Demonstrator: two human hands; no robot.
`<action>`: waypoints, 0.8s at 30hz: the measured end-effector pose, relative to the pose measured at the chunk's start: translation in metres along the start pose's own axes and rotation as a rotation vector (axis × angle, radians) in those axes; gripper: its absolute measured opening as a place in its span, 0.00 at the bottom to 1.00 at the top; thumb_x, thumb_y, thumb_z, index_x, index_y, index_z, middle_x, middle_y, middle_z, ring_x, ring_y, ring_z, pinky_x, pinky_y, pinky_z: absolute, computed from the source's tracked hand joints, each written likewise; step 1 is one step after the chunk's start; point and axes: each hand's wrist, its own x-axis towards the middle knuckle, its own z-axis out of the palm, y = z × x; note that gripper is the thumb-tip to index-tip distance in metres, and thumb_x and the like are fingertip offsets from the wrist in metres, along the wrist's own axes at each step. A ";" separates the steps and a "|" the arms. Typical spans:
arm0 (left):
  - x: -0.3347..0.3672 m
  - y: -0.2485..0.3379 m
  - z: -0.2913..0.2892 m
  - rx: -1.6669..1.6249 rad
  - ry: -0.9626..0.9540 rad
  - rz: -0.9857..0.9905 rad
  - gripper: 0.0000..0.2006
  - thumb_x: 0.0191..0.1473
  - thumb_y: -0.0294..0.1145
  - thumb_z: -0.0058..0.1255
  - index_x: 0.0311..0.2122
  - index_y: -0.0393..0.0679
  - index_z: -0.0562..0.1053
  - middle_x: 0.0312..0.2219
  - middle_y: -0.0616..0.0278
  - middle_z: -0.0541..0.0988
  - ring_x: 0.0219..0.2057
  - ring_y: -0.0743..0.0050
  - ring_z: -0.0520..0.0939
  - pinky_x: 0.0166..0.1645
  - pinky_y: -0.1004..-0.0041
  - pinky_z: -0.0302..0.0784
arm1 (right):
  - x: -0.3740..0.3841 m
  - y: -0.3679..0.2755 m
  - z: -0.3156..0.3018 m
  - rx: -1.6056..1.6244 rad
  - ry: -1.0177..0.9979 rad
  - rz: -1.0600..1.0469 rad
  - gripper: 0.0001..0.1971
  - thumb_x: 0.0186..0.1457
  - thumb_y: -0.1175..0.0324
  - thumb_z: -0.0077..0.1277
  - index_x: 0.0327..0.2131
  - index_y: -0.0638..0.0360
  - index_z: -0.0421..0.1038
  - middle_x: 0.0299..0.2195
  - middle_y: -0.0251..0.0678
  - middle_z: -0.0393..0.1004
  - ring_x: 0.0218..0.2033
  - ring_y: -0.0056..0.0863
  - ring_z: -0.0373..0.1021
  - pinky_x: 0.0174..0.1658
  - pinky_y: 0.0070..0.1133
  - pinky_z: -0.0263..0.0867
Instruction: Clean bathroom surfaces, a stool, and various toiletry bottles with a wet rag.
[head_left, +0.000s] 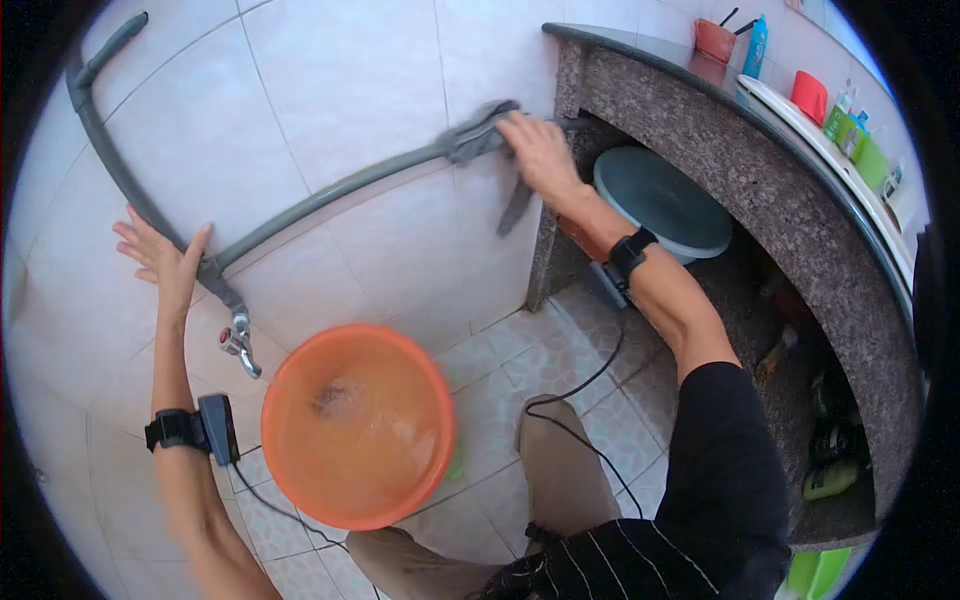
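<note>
My right hand (543, 153) is closed on a dark grey cloth (478, 133) draped over a grey pipe (345, 192) that runs along the tiled wall. One end of the cloth hangs down below the pipe. My left hand (162, 255) is spread with its fingers apart, resting against the wall by the vertical pipe (112, 165). Just below it, a metal tap (239, 340) sticks out over the edge of an orange basin (447, 390). Cloudy water fills the basin, with a dark patch in it.
To the right stands a speckled stone counter (700, 130), with a green-grey basin (665, 205) on the shelf space beneath. Cups and bottles, including a red cup (809, 98) and a blue bottle (756, 47), line its top. Cables (590, 375) trail from both wrist devices.
</note>
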 end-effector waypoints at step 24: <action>0.008 -0.047 0.028 -0.057 0.231 0.256 0.43 0.45 0.65 0.42 0.62 0.61 0.43 0.61 0.50 0.30 0.61 0.46 0.25 0.51 0.38 0.09 | 0.024 0.049 -0.035 -0.699 -0.695 -0.031 0.14 0.44 0.71 0.45 0.38 0.62 0.68 0.45 0.35 0.61 0.44 0.30 0.57 0.41 0.25 0.57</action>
